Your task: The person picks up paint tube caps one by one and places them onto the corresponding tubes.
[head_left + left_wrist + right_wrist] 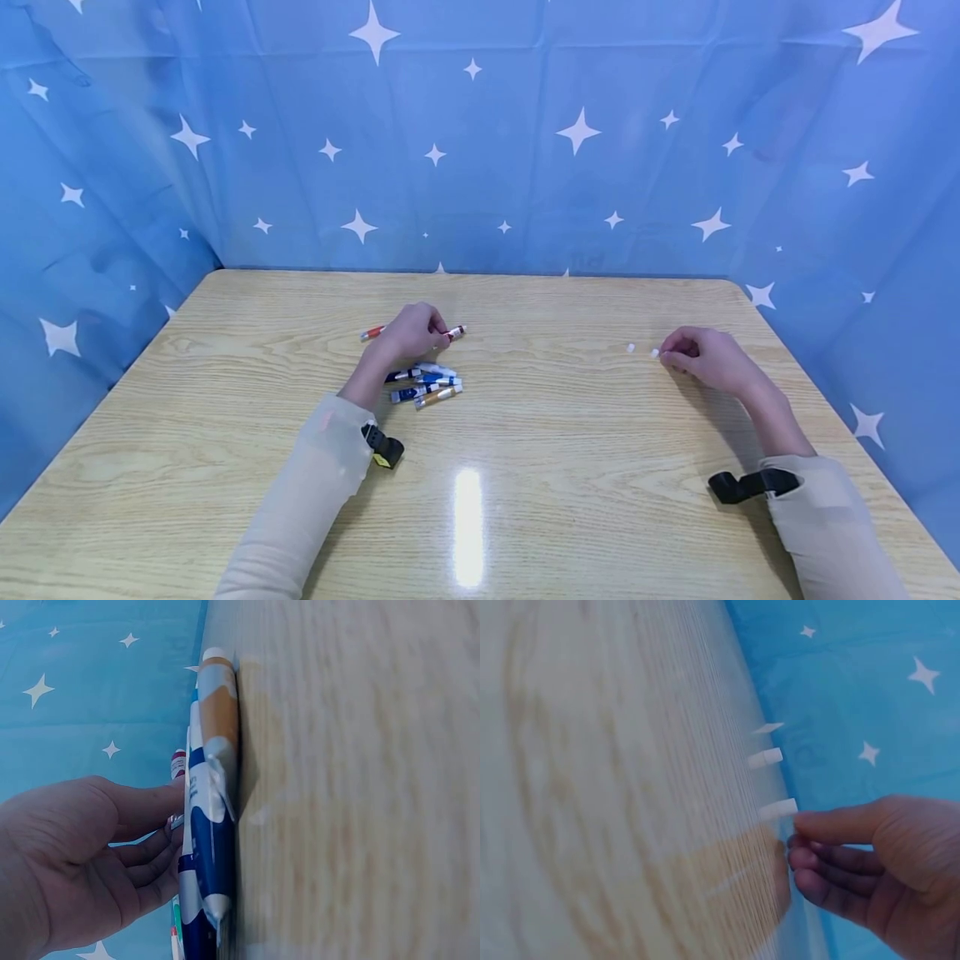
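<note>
My left hand [412, 332] reaches over the table and pinches a dark red and white paint tube [456, 332] near one end. In the left wrist view, the nearer tubes partly hide its fingertips. Just nearer me lies a small pile of tubes, among them a tan tube [438, 397] and a dark blue tube [414, 392]. An orange-red tube [372, 332] shows left of that hand. On the right, my right hand [701, 358] has thumb and fingertips close together beside a white cap [780, 808]; whether they grip anything I cannot tell.
A second white cap [631, 347] stands a little left of the first. The wooden table [555, 467] reaches back to a blue curtain [480, 117] with white stars, which also hangs along both sides. A bright light reflection lies on the table's near middle.
</note>
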Available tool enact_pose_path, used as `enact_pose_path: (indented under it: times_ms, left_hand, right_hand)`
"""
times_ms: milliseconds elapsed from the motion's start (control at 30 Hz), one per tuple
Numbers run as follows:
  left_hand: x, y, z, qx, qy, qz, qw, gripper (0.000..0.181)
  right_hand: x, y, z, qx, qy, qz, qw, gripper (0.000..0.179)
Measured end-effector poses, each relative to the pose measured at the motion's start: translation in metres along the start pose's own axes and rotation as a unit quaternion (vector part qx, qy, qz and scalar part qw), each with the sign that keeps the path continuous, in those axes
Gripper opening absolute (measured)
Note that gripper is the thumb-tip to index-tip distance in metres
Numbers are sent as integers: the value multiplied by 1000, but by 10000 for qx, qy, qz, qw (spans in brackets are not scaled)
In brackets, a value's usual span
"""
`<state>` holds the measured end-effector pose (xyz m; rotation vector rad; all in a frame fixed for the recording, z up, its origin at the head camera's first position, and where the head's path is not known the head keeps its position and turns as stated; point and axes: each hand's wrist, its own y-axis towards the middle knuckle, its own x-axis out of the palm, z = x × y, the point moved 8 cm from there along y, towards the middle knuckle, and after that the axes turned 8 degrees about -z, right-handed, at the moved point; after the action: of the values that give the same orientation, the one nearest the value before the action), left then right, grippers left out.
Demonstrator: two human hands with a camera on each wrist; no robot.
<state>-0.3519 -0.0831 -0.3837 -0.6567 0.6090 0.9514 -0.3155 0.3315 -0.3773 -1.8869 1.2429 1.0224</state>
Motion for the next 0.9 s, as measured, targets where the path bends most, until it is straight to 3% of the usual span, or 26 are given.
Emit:
enact_pose_path:
  times_ms: [233,500,900]
  left_hand:
    - [-2,-3,3,154,-214,68,9996,13]
    - [-2,-11,10,520,-920,139,9943,12]
    - [-2,-24,23,940,-895,101,9915,13]
  right_hand:
    - [-6,0,-4,-51,3,268,9996,14]
    - [-16,-2,-27,-321,-34,589,9977,14]
    - [-22,-8,-75,-699,32,847,9939,12]
